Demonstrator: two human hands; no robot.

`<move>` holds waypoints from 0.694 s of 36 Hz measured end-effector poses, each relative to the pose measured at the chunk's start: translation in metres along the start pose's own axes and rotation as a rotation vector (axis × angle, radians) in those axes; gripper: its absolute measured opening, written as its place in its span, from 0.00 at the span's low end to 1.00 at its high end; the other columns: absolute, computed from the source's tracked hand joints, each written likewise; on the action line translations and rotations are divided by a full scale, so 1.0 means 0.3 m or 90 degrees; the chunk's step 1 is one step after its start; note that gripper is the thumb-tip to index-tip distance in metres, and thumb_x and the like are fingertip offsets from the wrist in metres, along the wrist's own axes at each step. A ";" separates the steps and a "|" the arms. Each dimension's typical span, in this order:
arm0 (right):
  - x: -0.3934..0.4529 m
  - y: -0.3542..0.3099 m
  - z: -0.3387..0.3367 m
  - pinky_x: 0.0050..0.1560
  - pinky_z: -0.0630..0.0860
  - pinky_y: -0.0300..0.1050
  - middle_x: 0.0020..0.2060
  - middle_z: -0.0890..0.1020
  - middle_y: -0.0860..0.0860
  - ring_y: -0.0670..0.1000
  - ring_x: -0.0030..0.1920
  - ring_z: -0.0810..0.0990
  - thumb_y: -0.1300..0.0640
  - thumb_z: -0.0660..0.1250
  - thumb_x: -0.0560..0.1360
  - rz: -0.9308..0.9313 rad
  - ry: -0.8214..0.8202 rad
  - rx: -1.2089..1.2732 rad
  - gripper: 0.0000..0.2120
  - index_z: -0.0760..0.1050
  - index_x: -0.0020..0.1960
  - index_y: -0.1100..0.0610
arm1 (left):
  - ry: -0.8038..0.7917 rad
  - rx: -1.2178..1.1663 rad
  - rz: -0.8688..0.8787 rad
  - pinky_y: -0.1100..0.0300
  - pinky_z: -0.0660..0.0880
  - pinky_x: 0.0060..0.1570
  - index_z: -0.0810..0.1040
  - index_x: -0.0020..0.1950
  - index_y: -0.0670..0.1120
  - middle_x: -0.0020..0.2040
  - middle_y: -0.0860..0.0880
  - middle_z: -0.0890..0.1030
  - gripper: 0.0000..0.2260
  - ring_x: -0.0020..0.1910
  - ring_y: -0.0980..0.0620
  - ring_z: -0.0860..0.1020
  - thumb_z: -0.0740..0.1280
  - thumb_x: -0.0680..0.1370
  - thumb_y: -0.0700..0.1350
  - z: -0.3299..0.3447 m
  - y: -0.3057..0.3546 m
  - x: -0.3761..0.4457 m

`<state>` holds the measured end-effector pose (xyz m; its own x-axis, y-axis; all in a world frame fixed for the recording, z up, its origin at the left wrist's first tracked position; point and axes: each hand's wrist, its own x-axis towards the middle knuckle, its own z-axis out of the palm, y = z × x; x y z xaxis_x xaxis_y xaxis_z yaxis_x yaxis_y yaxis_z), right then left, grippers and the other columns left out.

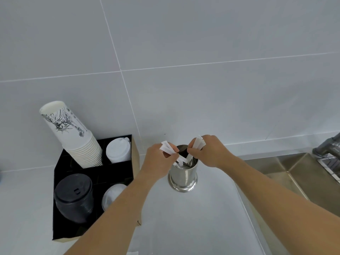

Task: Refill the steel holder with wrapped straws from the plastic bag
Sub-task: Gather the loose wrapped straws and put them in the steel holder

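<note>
A shiny steel holder stands on the white counter near the tiled wall. Several white wrapped straws lean inside it. My left hand is at the holder's left rim, fingers closed on a few wrapped straws whose ends stick up past my knuckles. My right hand is over the right rim, pinching another small bunch of wrapped straws. Both bunches angle down into the holder's mouth. No plastic bag is in sight.
A black divided organiser stands left of the holder, with a leaning stack of printed paper cups, white lids, black lids and clear lids. A steel sink and a tap are to the right.
</note>
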<state>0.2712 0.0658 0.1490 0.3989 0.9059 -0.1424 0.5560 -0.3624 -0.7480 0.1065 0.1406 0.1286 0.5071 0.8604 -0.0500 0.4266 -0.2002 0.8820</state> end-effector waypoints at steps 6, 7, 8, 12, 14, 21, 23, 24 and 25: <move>0.042 0.036 0.037 0.33 0.72 0.42 0.39 0.82 0.58 0.51 0.33 0.75 0.59 0.69 0.71 -0.016 -0.032 -0.078 0.04 0.81 0.43 0.60 | -0.025 -0.008 -0.044 0.70 0.67 0.24 0.84 0.41 0.49 0.33 0.52 0.80 0.07 0.24 0.62 0.73 0.70 0.71 0.37 0.032 -0.055 0.023; 0.046 0.040 0.043 0.33 0.72 0.43 0.39 0.82 0.58 0.51 0.33 0.75 0.59 0.69 0.71 -0.022 -0.040 -0.090 0.04 0.81 0.43 0.60 | -0.028 -0.005 -0.043 0.70 0.67 0.24 0.84 0.41 0.49 0.33 0.53 0.80 0.07 0.25 0.62 0.74 0.71 0.71 0.37 0.035 -0.063 0.024; 0.045 0.038 0.045 0.33 0.72 0.44 0.39 0.82 0.59 0.51 0.33 0.75 0.60 0.69 0.71 -0.028 -0.048 -0.107 0.05 0.80 0.43 0.61 | -0.032 -0.002 -0.042 0.70 0.67 0.24 0.84 0.41 0.50 0.33 0.53 0.80 0.07 0.25 0.62 0.74 0.71 0.71 0.38 0.034 -0.067 0.024; 0.045 0.034 0.065 0.31 0.66 0.41 0.34 0.78 0.55 0.50 0.31 0.70 0.59 0.65 0.73 -0.064 -0.102 -0.253 0.06 0.77 0.39 0.61 | -0.060 0.015 -0.028 0.73 0.68 0.28 0.83 0.40 0.52 0.35 0.57 0.82 0.07 0.29 0.64 0.76 0.72 0.71 0.40 0.040 -0.087 0.029; 0.040 0.024 0.077 0.29 0.63 0.38 0.31 0.75 0.51 0.48 0.29 0.67 0.58 0.63 0.75 -0.089 -0.125 -0.314 0.09 0.74 0.38 0.60 | -0.067 0.024 -0.009 0.75 0.67 0.30 0.83 0.41 0.52 0.36 0.58 0.82 0.06 0.31 0.66 0.76 0.72 0.70 0.39 0.037 -0.091 0.027; 0.037 0.028 0.104 0.30 0.63 0.38 0.30 0.72 0.48 0.48 0.30 0.67 0.52 0.67 0.76 -0.161 -0.157 -0.307 0.11 0.79 0.43 0.60 | -0.075 0.036 0.006 0.67 0.74 0.32 0.84 0.43 0.51 0.40 0.54 0.84 0.04 0.36 0.58 0.81 0.74 0.71 0.42 0.016 -0.131 0.008; 0.040 0.027 0.111 0.32 0.65 0.38 0.33 0.77 0.50 0.50 0.34 0.71 0.54 0.65 0.77 -0.170 -0.167 -0.320 0.09 0.81 0.46 0.59 | -0.074 0.029 -0.001 0.64 0.75 0.30 0.84 0.43 0.51 0.39 0.52 0.85 0.04 0.37 0.56 0.82 0.74 0.71 0.42 0.010 -0.142 0.001; 0.041 0.026 0.113 0.33 0.66 0.39 0.35 0.80 0.52 0.51 0.35 0.72 0.54 0.64 0.77 -0.167 -0.175 -0.322 0.10 0.81 0.47 0.58 | -0.074 0.028 -0.004 0.64 0.75 0.31 0.84 0.43 0.51 0.39 0.52 0.85 0.04 0.37 0.57 0.82 0.74 0.71 0.42 0.008 -0.147 0.000; 0.044 0.027 0.117 0.34 0.67 0.41 0.37 0.81 0.54 0.52 0.35 0.73 0.54 0.63 0.77 -0.166 -0.183 -0.323 0.11 0.81 0.47 0.59 | -0.076 0.025 -0.007 0.63 0.77 0.34 0.84 0.43 0.51 0.40 0.52 0.85 0.05 0.38 0.56 0.83 0.74 0.71 0.41 0.007 -0.150 -0.001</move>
<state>0.2555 0.0826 0.1182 0.0316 0.9754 -0.2184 0.9124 -0.1174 -0.3922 0.0887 0.1484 0.0880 0.5868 0.8013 -0.1166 0.4602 -0.2115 0.8623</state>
